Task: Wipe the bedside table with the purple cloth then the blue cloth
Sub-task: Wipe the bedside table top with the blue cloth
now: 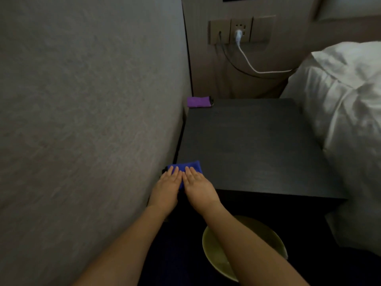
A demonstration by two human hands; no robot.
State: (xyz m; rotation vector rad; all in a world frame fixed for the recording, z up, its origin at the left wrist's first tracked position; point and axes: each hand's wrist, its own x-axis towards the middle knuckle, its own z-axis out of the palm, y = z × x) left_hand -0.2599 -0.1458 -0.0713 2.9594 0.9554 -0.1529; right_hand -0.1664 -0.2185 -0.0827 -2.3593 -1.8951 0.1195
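The dark bedside table (255,145) stands between a grey wall and a bed. A folded blue cloth (190,166) lies on its near left corner. My left hand (167,187) and my right hand (198,187) lie side by side, palms down, on the blue cloth, with straight fingers pressing on it. They cover its near half. A folded purple cloth (198,102) rests alone at the far left corner, against the wall.
The grey wall (86,131) runs close along the table's left side. White bedding (346,112) crowds the right side. A wall socket panel (240,29) with a white cable (250,66) hangs behind. An olive-green bowl (214,252) sits low, in front of the table.
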